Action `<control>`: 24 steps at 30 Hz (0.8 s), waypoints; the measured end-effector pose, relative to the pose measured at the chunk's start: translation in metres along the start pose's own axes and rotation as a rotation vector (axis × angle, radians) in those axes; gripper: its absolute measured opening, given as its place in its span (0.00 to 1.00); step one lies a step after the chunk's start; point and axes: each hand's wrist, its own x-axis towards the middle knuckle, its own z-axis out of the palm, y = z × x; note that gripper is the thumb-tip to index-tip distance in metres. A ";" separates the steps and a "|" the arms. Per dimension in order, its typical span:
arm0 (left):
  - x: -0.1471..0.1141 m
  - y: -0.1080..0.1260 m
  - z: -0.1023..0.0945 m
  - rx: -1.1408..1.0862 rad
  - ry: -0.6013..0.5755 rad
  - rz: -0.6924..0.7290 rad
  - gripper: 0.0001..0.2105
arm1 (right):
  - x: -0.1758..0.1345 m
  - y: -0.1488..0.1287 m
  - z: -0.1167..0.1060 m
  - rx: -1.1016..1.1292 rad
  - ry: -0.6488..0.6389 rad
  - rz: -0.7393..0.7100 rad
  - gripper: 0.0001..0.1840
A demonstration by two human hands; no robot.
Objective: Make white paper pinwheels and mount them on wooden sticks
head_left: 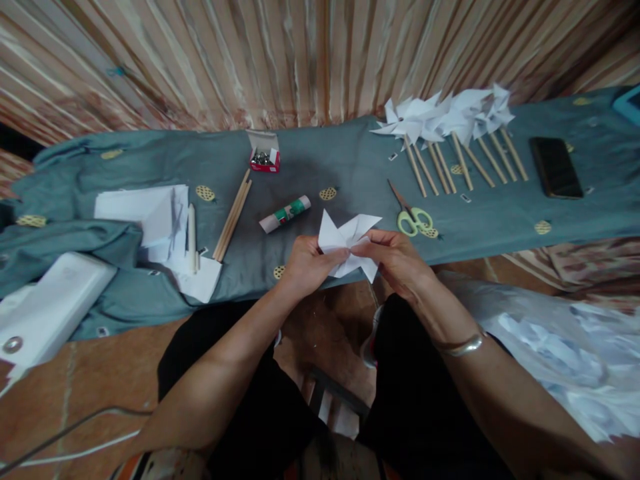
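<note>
Over the near edge of the cloth-covered table I hold a white paper pinwheel (345, 233) between both hands. My left hand (311, 263) pinches it from the left, the thumb pressed near its centre. From the right, my right hand (393, 257) grips it, thumb and fingers meeting close to the middle. Its pointed blades spread out around my fingertips, and no stick shows on it. Beyond my hands lies a glue stick (285, 213) with a green label. Scissors (413, 217) with light green handles rest just past my right hand.
Several finished pinwheels on sticks (445, 123) lie at the back right, beside a dark phone (556, 167). Left are loose wooden sticks (233, 217), a red box of metal pins (264, 159), paper sheets (165, 213) and a white device (55, 307). A plastic bag (555, 353) sits lower right.
</note>
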 end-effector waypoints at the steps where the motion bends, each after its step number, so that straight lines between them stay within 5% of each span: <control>1: 0.000 0.000 0.000 0.027 0.003 0.013 0.06 | 0.001 0.001 0.000 -0.001 0.001 -0.005 0.10; 8: 0.004 -0.002 -0.003 0.120 0.028 0.061 0.06 | 0.004 0.002 0.003 -0.012 0.051 -0.038 0.09; 24: 0.009 -0.004 0.001 -0.053 0.075 0.049 0.06 | 0.007 0.001 0.004 0.013 0.040 -0.037 0.07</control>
